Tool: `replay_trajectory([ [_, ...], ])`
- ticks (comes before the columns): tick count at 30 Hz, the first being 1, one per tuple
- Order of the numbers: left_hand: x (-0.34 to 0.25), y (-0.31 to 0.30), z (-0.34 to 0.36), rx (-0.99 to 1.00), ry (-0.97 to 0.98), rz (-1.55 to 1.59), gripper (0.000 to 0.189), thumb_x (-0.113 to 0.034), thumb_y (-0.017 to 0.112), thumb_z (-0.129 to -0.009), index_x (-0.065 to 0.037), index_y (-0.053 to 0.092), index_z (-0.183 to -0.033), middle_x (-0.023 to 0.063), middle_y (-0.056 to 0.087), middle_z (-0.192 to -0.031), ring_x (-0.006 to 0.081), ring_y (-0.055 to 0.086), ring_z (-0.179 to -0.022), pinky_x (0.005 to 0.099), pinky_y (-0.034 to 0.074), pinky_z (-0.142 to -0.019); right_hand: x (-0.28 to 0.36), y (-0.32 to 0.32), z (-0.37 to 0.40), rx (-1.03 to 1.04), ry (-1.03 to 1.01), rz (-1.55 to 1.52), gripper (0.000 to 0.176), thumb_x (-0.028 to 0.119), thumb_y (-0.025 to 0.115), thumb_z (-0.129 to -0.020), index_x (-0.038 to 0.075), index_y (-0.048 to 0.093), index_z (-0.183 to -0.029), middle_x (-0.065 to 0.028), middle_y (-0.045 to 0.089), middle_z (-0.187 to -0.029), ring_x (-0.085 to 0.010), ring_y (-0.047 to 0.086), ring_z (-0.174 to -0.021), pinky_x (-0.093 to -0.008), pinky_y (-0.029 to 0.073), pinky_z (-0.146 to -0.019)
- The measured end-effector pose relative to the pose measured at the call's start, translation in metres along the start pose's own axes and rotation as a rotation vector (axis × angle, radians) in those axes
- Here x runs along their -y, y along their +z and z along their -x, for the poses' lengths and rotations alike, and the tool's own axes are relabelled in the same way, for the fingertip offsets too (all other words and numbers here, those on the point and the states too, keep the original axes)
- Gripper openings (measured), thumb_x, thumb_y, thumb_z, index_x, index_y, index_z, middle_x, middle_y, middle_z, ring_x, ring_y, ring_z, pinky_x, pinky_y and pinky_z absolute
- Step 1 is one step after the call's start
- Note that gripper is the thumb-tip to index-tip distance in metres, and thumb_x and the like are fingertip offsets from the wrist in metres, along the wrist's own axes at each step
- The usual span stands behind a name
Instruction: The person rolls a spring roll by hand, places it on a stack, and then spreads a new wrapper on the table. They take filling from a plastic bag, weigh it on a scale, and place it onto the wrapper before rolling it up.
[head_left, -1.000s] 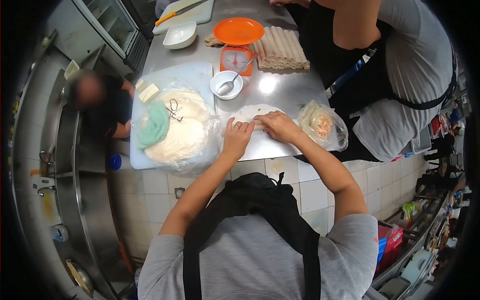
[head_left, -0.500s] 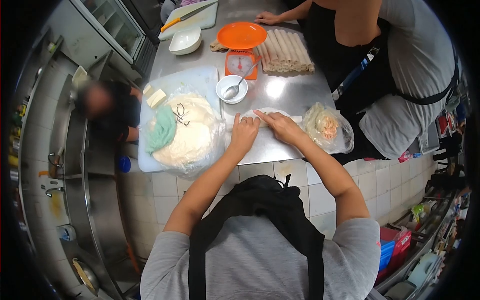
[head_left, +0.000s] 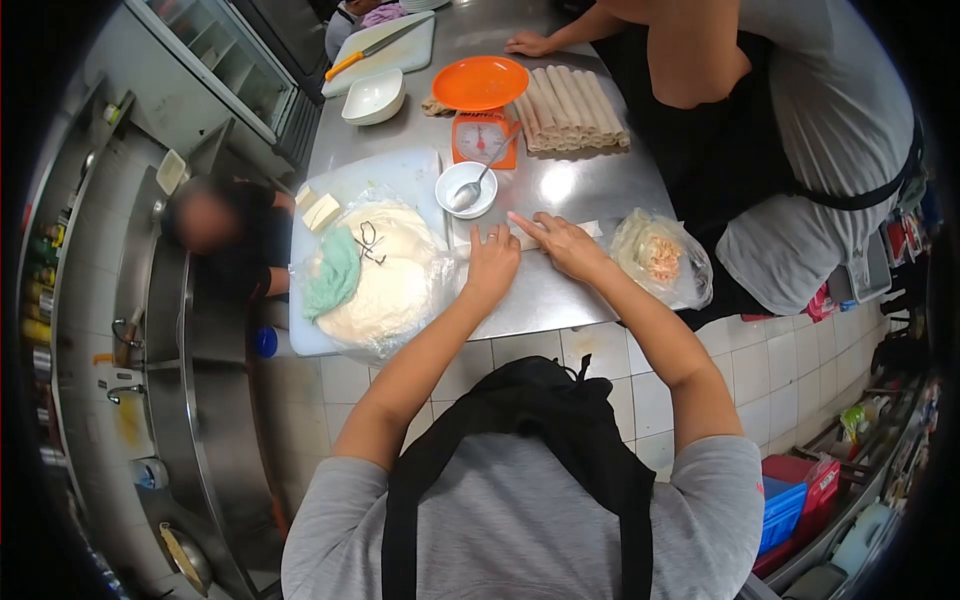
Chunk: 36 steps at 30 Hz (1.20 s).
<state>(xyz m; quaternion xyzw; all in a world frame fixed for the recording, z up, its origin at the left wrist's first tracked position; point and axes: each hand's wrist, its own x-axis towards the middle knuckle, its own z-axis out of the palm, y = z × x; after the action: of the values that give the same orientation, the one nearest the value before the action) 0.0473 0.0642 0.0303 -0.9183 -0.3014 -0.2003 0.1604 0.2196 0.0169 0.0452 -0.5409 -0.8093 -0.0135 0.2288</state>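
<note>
My left hand [head_left: 492, 266] and my right hand [head_left: 562, 243] lie flat, fingers forward, on a thin white rolled wrapper [head_left: 590, 230] on the steel table [head_left: 590, 185]; most of the roll is hidden under my palms. Just beyond my hands stands a small white bowl [head_left: 466, 189] with a spoon in it. A clear bag of pink-and-white filling [head_left: 660, 258] sits right of my right hand. To the left, a stack of round wrappers in plastic [head_left: 385, 272], with a green cloth [head_left: 333, 272], rests on a white board.
A row of finished rolls [head_left: 573, 108] lies at the far side next to an orange scale [head_left: 479, 137] and orange plate [head_left: 480, 83]. A co-worker in grey and black stands at right, hand [head_left: 528, 43] on the table. Another person [head_left: 225, 235] is low at left.
My hands have pushed the wrapper forward, rolling it from a flat folded sheet into a narrow roll. The co-worker's hand has come into view on the far table edge.
</note>
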Motion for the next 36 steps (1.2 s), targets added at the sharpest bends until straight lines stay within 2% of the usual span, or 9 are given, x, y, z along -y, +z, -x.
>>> replay_trajectory([
  [6, 0.005, 0.003, -0.015, 0.337, -0.069, 0.036, 0.017, -0.009, 0.054, -0.078, -0.002, 0.063, -0.090, 0.0098, 0.061, -0.086, 0.0223, 0.060, -0.089, 0.0478, 0.036, -0.097, -0.010, 0.005, -0.007, 0.097, 0.140, 0.086, 0.077, -0.005, 0.050, -0.076, 0.021, 0.028, -0.145, -0.0124, 0.060, -0.088, -0.0313, 0.058, -0.088, -0.0396, 0.048, -0.080],
  [16, 0.012, 0.026, -0.014, 0.261, -0.048, 0.086, 0.034, -0.006, 0.055, -0.077, 0.003, 0.054, -0.110, 0.0146, 0.058, -0.096, 0.0278, 0.058, -0.090, 0.0406, 0.040, -0.090, -0.027, 0.030, -0.009, -0.049, 0.101, 0.020, 0.070, -0.001, 0.049, -0.080, 0.026, 0.033, -0.142, -0.0132, 0.058, -0.095, -0.0284, 0.057, -0.094, -0.0394, 0.046, -0.085],
  [18, 0.014, 0.033, -0.010, -0.006, -0.053, 0.260, 0.040, -0.006, 0.055, -0.077, 0.004, 0.053, -0.116, 0.0167, 0.055, -0.101, 0.0303, 0.055, -0.095, 0.0397, 0.041, -0.088, -0.028, 0.030, -0.011, -0.133, 0.064, 0.013, 0.070, -0.002, 0.050, -0.079, 0.027, 0.034, -0.142, -0.0128, 0.058, -0.094, -0.0276, 0.056, -0.095, -0.0395, 0.045, -0.086],
  [22, 0.027, 0.040, -0.008, -0.004, -0.019, 0.312, 0.037, -0.007, 0.056, -0.079, 0.002, 0.053, -0.114, 0.0160, 0.054, -0.101, 0.0330, 0.054, -0.096, 0.0409, 0.042, -0.086, -0.023, 0.016, -0.014, 0.116, 0.125, -0.052, 0.071, 0.000, 0.056, -0.078, 0.023, 0.036, -0.141, -0.0116, 0.060, -0.101, -0.0273, 0.055, -0.099, -0.0378, 0.043, -0.088],
  [25, 0.043, 0.016, -0.018, 0.259, -0.043, 0.434, 0.036, -0.012, 0.057, -0.083, -0.002, 0.054, -0.116, 0.0126, 0.056, -0.103, 0.0239, 0.054, -0.099, 0.0356, 0.042, -0.088, -0.028, -0.014, -0.025, 0.401, 0.276, -0.300, 0.071, 0.008, 0.062, -0.079, 0.022, 0.033, -0.143, -0.0093, 0.060, -0.104, -0.0248, 0.055, -0.102, -0.0354, 0.043, -0.090],
  [28, 0.066, -0.033, -0.031, 0.805, -0.056, 1.148, 0.042, -0.018, 0.059, -0.087, -0.003, 0.050, -0.125, 0.0103, 0.059, -0.105, 0.0210, 0.056, -0.101, 0.0340, 0.042, -0.090, -0.032, -0.065, -0.032, 0.714, 0.267, -0.534, 0.075, 0.027, 0.066, -0.084, 0.021, 0.025, -0.146, -0.0081, 0.060, -0.110, -0.0215, 0.061, -0.096, -0.0291, 0.047, -0.081],
  [30, 0.072, -0.070, -0.034, 1.064, -0.124, 1.532, 0.042, -0.022, 0.057, -0.091, -0.003, 0.049, -0.127, 0.0053, 0.060, -0.105, 0.0135, 0.055, -0.099, 0.0283, 0.044, -0.087, -0.024, -0.117, -0.039, 0.971, 0.509, -1.224, 0.077, 0.033, 0.064, -0.085, 0.017, 0.021, -0.147, -0.0126, 0.060, -0.111, -0.0223, 0.065, -0.087, -0.0258, 0.050, -0.073],
  [33, 0.080, -0.103, -0.029, 1.137, -0.277, 1.823, 0.037, -0.025, 0.054, -0.093, -0.004, 0.052, -0.124, 0.0014, 0.060, -0.104, 0.0106, 0.056, -0.087, 0.0245, 0.045, -0.078, 0.006, -0.168, -0.035, 0.659, 0.312, -1.929, 0.080, 0.029, 0.065, -0.085, 0.012, 0.019, -0.147, -0.0156, 0.060, -0.110, -0.0187, 0.065, -0.084, -0.0224, 0.051, -0.068],
  [36, 0.066, -0.129, -0.029, 0.836, -0.144, 1.760, 0.038, -0.020, 0.060, -0.088, -0.003, 0.053, -0.121, 0.0012, 0.059, -0.098, 0.0080, 0.054, -0.087, 0.0227, 0.044, -0.077, 0.030, -0.170, -0.045, 0.247, 0.228, -1.531, 0.077, 0.020, 0.069, -0.082, 0.009, 0.026, -0.144, -0.0156, 0.060, -0.108, -0.0154, 0.064, -0.082, -0.0224, 0.050, -0.063],
])
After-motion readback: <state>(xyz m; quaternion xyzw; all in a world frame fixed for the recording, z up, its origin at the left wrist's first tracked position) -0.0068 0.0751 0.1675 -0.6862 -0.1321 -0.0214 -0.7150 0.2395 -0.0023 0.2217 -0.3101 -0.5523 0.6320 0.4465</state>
